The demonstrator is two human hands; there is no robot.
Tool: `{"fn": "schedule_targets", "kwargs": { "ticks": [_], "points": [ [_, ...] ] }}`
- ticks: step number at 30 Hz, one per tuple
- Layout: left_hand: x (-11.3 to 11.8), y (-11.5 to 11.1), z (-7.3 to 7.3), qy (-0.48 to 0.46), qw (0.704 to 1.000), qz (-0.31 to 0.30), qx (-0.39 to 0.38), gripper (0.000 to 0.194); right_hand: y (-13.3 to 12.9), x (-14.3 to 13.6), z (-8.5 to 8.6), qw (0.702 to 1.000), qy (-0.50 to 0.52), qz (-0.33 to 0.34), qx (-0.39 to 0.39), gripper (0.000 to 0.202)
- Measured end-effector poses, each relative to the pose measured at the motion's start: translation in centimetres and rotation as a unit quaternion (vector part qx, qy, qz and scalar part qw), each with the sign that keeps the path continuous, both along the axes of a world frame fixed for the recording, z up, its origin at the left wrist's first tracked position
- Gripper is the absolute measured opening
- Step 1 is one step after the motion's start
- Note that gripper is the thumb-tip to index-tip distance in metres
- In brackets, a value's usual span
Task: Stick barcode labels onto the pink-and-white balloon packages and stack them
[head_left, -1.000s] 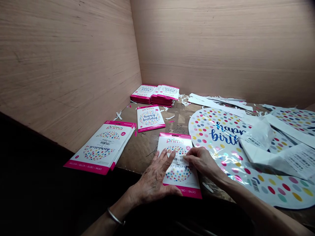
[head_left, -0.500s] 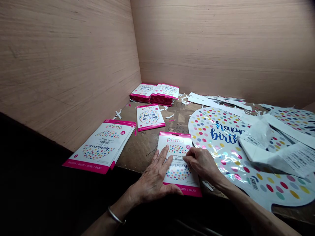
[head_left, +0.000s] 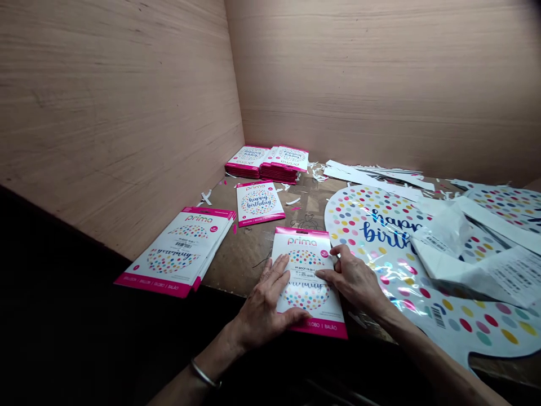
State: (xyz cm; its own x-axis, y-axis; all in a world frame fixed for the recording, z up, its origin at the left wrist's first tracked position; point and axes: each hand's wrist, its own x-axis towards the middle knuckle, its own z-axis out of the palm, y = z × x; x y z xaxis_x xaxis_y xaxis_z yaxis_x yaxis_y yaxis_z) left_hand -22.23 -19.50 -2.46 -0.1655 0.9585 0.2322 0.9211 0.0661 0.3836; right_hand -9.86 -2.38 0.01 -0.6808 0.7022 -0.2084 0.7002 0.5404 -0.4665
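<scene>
Pink-edged packet (head_left: 308, 299): lay at the table's (head_left: 236, 265) near edge, under both hands.
Left hand (head_left: 264, 307): grip spread flat, apparently steadying.
Right hand (head_left: 359, 285): thumb at the barcode label (head_left: 305, 272), forefinger parted from it; any pinch, couldn't tell.
Label step: seemingly smoothing down.
Next move: called for even pressure.

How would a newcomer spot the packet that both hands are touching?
Find the large spotted sheet at the right. Just left of its near part lies a white packet with pink ends. Unlike the lone packet behind it and the stack to the left, it has the left hand and right hand touching it.
</scene>
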Motion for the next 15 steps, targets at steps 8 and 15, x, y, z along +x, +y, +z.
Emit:
{"fn": "schedule_targets", "kwargs": {
  "ticks": [8, 15],
  "points": [
    [3.0, -3.2, 2.1, 0.113, 0.988, -0.062, -0.083, 0.108, 0.1, 1.1, -1.6, 0.997, 0.03, 0.057, -0.049, 0.043],
    [6.3, -7.2, 1.6, 0.388, 0.92, 0.045, -0.03, 0.04, -2.3, 2.2, -1.6, 0.978, 0.115, 0.138, -0.11, 0.043]
  ]
}}
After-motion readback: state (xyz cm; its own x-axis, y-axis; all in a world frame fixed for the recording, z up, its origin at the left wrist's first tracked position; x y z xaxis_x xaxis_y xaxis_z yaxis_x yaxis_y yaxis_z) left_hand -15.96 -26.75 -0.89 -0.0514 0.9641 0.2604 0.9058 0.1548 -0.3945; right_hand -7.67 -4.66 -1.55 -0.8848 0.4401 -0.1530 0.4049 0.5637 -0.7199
